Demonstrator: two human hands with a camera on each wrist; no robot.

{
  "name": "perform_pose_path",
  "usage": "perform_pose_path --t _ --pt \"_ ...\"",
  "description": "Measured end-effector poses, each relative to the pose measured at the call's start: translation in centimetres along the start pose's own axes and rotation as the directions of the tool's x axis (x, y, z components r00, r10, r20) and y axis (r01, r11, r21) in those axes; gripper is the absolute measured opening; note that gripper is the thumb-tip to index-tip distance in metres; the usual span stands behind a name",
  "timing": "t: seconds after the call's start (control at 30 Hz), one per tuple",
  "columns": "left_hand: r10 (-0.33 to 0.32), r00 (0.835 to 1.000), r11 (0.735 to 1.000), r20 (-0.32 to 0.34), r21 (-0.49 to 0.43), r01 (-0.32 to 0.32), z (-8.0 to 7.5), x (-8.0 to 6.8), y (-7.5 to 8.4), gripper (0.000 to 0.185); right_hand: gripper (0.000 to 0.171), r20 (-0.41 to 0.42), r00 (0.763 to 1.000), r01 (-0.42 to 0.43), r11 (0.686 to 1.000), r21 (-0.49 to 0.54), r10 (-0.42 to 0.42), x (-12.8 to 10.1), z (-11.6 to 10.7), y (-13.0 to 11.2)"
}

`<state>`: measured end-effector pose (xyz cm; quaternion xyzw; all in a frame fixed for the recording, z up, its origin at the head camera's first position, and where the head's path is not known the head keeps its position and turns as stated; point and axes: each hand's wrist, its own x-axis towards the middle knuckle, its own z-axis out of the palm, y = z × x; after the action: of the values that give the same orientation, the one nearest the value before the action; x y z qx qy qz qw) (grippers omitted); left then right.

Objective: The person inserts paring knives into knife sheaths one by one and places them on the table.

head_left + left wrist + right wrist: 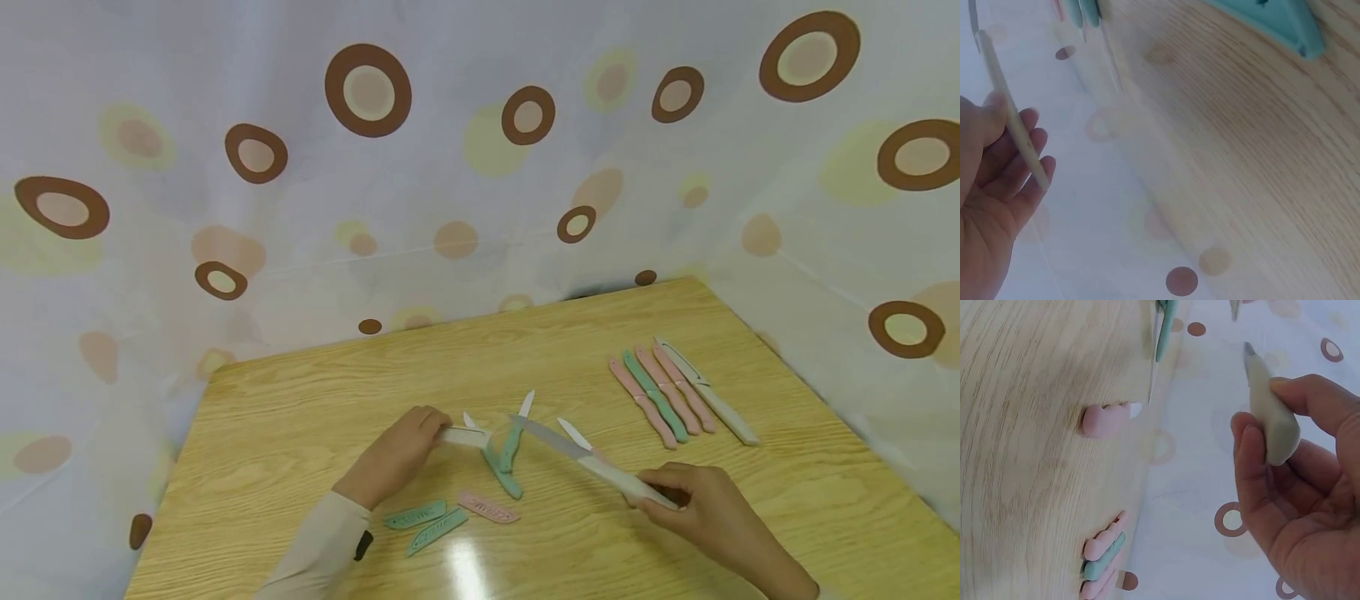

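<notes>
Five sheathed knives (669, 392), four bare knives (510, 450), four separate sheaths (437, 533)

Pink cover (489, 507) read "CERAMIC". Upper green cover (416, 515) and lower green cover (438, 532) carried similar lettering in the head view, likely the same word, but too blurred to confirm every letter.

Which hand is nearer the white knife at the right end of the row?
Right. The right hand, gripping a bare-bladed knife, is on the near side of the white knife; the left hand, holding a white cover, is far to its left.
</notes>
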<state>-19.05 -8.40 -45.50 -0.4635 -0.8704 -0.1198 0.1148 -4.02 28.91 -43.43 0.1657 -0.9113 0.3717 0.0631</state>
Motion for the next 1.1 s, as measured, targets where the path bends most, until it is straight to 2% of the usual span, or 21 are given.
perform_pose_path --t 0.1,0.2,0.4,0.67,0.87,1.1 --pt "-0.030 0.999 0.998 -0.022 -0.050 0.029 -0.2 -0.1 -0.1 0.023 0.025 -0.042 0.998 0.054 0.999 -0.005 -0.054 0.1 0.5 -0.3" --pt "-0.045 0.998 0.995 -0.049 -0.086 0.041 -0.3 -0.2 -0.3 0.024 0.026 -0.050 0.997 0.058 0.998 -0.010 -0.058 0.2 0.8 -0.6" --pt "-0.032 0.995 0.996 -0.093 -0.082 0.025 -0.3 -0.5 -0.4 0.024 0.027 -0.074 0.993 0.095 0.995 -0.024 -0.096 0.3 1.6 -0.8" --pt "-0.047 0.995 0.992 -0.082 -0.122 0.037 -0.4 -0.7 -0.2 0.025 0.028 -0.106 0.985 0.128 0.988 -0.089 -0.137 0.3 2.1 -1.0" --pt "-0.063 0.996 0.989 -0.068 -0.136 0.053 -0.4 -0.8 -0.2 0.025 0.028 -0.119 0.985 0.116 0.990 -0.084 -0.126 0.2 2.3 -1.2" --pt "-0.054 0.996 0.990 -0.076 -0.133 0.044 -0.6 -0.9 -0.1 0.024 0.029 -0.114 0.980 0.157 0.986 -0.063 -0.164 0.3 2.5 -1.2"
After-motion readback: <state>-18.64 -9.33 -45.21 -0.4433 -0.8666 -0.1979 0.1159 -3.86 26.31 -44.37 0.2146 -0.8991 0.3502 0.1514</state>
